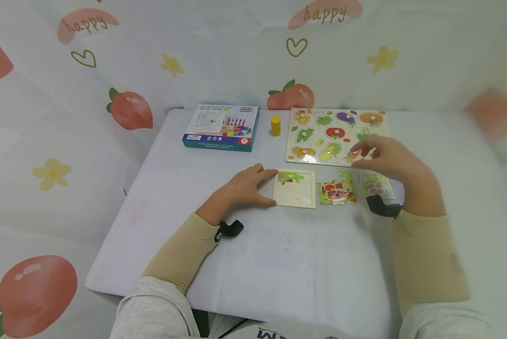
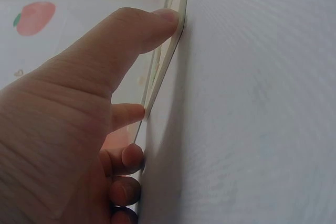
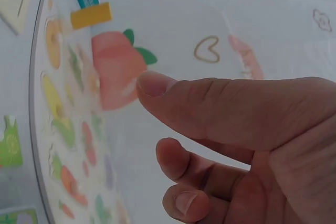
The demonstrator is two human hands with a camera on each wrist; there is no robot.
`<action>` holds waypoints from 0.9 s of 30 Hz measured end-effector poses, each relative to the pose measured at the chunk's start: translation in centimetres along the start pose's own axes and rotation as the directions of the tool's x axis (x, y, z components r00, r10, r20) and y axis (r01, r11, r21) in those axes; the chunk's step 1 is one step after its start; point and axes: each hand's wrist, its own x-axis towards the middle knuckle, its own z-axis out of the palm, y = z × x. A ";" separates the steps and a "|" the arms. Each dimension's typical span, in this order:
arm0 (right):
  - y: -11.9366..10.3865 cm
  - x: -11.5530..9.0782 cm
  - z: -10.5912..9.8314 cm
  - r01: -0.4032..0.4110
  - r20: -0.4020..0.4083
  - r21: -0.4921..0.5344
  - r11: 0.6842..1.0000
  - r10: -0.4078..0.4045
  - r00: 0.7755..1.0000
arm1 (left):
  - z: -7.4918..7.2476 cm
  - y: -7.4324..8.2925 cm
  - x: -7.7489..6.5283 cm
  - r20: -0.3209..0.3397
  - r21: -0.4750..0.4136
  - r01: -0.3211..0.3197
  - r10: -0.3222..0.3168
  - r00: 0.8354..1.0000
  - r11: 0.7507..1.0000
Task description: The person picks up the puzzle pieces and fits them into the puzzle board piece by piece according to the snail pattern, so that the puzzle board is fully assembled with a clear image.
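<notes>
My left hand (image 1: 245, 186) grips a small square wooden puzzle tray (image 1: 295, 195) by its left side, thumb at the near corner and index finger at the far one. Joined green puzzle pieces (image 1: 290, 177) lie in the tray's upper left. Over the near right part of a vegetable knob-puzzle board (image 1: 321, 129) hovers my right hand (image 1: 386, 157), fingers loosely bent. Nothing shows between its thumb (image 3: 157, 85) and fingers in the right wrist view. Loose colourful puzzle pieces (image 1: 337, 190) lie right of the tray, beside a clear packet (image 1: 376, 183) with printed pieces, partly covered by the wrist camera.
A boxed set (image 1: 221, 127) with a blue-green edge sits at the back left of the white table (image 1: 253, 263). Between it and the vegetable board stands a yellow cylinder (image 1: 276, 126). A peach-printed cloth (image 1: 232, 52) hangs behind the table.
</notes>
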 end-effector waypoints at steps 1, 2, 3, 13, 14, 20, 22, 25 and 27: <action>0.3 0.0 0.0 -0.007 0.003 -0.001 1.000 0.007 1.000 | 0.0 0.0 0.0 -0.001 0.000 -0.002 0.002 1.000 1.000; 0.5 0.1 0.0 -0.014 0.007 -0.003 1.000 0.014 1.000 | 0.0 0.0 0.0 -0.001 0.001 -0.002 0.002 1.000 1.000; 0.8 0.1 0.0 -0.019 0.012 -0.008 1.000 0.019 1.000 | 0.0 0.0 0.0 -0.001 0.000 -0.003 0.003 1.000 1.000; 3.0 0.8 0.9 -0.038 0.095 0.013 0.999 0.037 0.995 | -0.1 0.0 0.1 0.007 0.003 0.002 -0.002 1.000 1.000; 3.2 0.9 1.0 -0.045 0.103 0.017 0.999 0.043 0.994 | -0.1 0.0 0.1 0.007 0.002 0.002 -0.002 1.000 1.000; 4.1 1.5 1.9 -0.099 0.163 0.047 0.994 0.090 0.982 | 0.0 0.1 0.1 0.009 -0.011 0.001 -0.001 1.000 1.000; 4.1 1.7 2.2 -0.103 0.178 0.067 0.992 0.089 0.980 | 0.0 0.0 0.1 0.006 -0.012 0.003 -0.003 1.000 1.000; 4.2 1.9 2.6 -0.102 0.189 0.082 0.991 0.085 0.978 | 0.0 0.0 0.0 -0.001 -0.009 0.004 -0.004 1.000 1.000; 4.1 2.0 2.7 -0.101 0.187 0.083 0.991 0.084 0.979 | 0.1 0.0 0.0 -0.005 -0.008 0.002 -0.002 1.000 1.000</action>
